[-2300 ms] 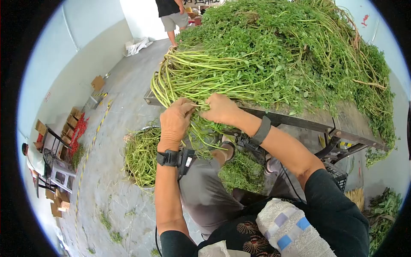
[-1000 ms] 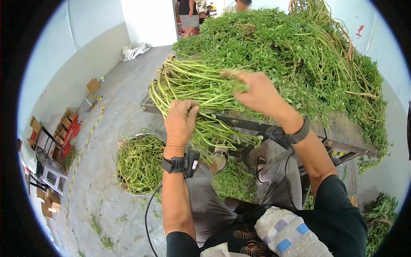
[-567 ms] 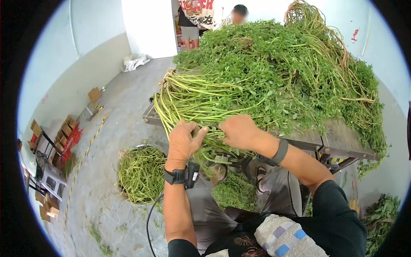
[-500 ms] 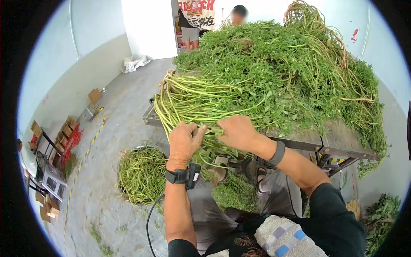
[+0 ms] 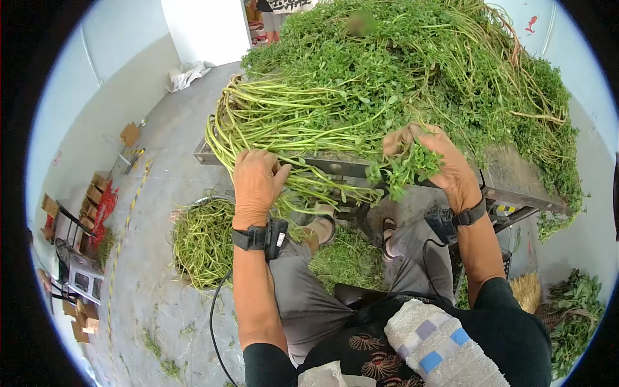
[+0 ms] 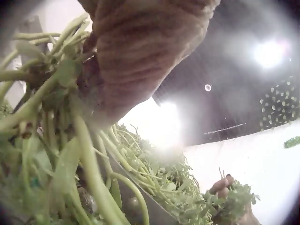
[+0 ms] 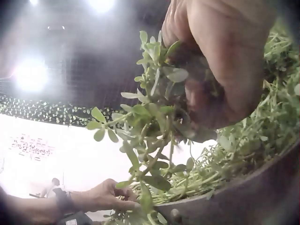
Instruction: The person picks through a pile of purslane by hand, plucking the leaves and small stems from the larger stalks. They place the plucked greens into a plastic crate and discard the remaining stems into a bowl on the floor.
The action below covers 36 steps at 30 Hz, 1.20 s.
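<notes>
At the table's near edge my left hand (image 5: 255, 179) grips a bundle of long green stems (image 5: 329, 184), whose ends stick out to the right below the rail. In the left wrist view thick stems (image 6: 84, 154) run beneath the palm, which hides the fingertips. Farther right, my right hand (image 5: 435, 158) holds a bunch of leafy sprigs (image 5: 412, 168) in curled fingers. Small rounded leaves (image 7: 150, 112) hang from that fist in the right wrist view. Behind both hands, long stems (image 5: 284, 106) lie side by side at the table's left end.
A big leafy heap (image 5: 412, 64) covers most of the table (image 5: 516, 171). On the floor at left stands a round basin heaped with stems (image 5: 203, 242). More greens (image 5: 348, 261) lie between the feet. Cartons (image 5: 93, 193) line the left wall, and a person stands at the back.
Half a second ago both hands were close together at the stems. My right hand has since moved away to the right with leafy sprigs in it. The left stays at the table edge.
</notes>
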{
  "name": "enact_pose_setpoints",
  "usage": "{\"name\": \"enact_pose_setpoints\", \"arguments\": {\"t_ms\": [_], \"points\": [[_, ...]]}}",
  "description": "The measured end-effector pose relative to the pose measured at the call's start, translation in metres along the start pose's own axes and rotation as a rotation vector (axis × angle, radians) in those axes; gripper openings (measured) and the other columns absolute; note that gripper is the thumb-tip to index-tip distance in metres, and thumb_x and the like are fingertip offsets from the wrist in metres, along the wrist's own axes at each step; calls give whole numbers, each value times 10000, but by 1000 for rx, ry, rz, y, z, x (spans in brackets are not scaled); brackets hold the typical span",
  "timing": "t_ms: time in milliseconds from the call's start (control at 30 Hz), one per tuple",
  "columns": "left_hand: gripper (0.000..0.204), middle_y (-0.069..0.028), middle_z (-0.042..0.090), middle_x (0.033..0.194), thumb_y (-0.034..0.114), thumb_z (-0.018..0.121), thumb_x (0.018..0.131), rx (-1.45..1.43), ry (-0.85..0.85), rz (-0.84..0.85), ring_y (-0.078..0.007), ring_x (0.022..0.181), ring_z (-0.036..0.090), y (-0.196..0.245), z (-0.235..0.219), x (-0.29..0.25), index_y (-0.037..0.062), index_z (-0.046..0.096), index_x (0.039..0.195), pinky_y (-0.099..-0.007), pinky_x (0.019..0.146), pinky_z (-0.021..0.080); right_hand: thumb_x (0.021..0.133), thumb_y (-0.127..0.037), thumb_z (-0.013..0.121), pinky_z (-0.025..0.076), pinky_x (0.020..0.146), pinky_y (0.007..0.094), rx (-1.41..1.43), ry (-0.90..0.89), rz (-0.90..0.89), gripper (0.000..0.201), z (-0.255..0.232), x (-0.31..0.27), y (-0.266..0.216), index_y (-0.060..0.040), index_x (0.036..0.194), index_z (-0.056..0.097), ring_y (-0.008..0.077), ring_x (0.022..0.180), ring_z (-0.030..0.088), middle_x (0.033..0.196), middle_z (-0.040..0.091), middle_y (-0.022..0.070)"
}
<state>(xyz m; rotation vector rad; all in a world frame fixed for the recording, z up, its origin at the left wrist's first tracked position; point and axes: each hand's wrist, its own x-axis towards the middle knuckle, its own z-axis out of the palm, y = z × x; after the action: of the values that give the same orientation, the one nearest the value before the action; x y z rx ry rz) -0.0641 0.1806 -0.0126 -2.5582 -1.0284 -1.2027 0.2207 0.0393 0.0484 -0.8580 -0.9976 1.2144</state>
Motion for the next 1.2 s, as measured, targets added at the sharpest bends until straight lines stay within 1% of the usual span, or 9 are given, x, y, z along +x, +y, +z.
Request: {"name": "enact_pose_setpoints", "arguments": {"t_ms": [67,133,300,367,533,600,700,967,1200], "points": [[247,-87,573,655,208,726,675,24,-40,-39,-285,672,546,0,-2,-1,39,552,626,-383,702,437,854,-266,650,515,568,264,0,-10,-6,258,-11,-1,9,-24,857,560,158,678,606,832,621,81],[215,-88,589,653,215,707,697,-36,-118,-423,-300,736,577,-7,-3,-4,69,563,760,-396,755,430,853,-287,652,491,502,256,-78,100,37,265,-17,-9,17,-36,873,572,129,605,579,770,601,38],[219,-100,630,801,168,683,739,205,-9,-421,-286,750,594,1,-6,2,69,582,905,-371,648,472,847,-297,659,467,488,232,-192,73,48,273,-18,-18,28,-41,899,583,97,598,555,756,588,18],[246,-103,618,978,135,651,755,308,130,34,-299,905,561,14,-1,11,75,596,987,-372,732,467,844,-299,665,461,500,228,-216,72,72,275,-18,-22,32,-45,912,586,89,609,549,770,590,17],[258,-81,596,1022,133,638,765,88,120,62,-304,921,549,8,15,10,74,603,1014,-385,760,464,823,-295,694,438,541,235,-249,67,163,266,-9,-22,51,-54,885,599,73,662,518,786,578,0],[245,-69,593,974,163,652,763,-13,-124,-254,-290,831,583,11,5,3,80,615,990,-387,704,474,824,-279,693,433,533,243,-304,43,144,254,0,-22,59,-52,854,584,83,609,513,734,560,4],[213,-53,570,942,192,666,757,65,-164,-250,-283,745,595,12,0,1,76,627,931,-378,657,477,818,-208,693,455,602,256,-412,-2,148,198,7,-18,67,-41,847,591,101,616,545,725,578,18],[166,-60,510,1002,166,685,706,129,-124,-163,-263,919,545,16,1,2,80,633,840,-381,692,485,752,-266,669,472,591,316,-1048,-150,-286,368,19,41,73,8,996,638,216,571,589,629,598,179],[142,-85,511,1075,136,658,684,84,-140,-119,-288,1008,502,3,-7,-11,72,630,808,-395,739,490,788,-193,626,316,415,262,-837,-61,-27,331,21,64,72,-36,1080,620,72,425,373,495,424,-26]]}}
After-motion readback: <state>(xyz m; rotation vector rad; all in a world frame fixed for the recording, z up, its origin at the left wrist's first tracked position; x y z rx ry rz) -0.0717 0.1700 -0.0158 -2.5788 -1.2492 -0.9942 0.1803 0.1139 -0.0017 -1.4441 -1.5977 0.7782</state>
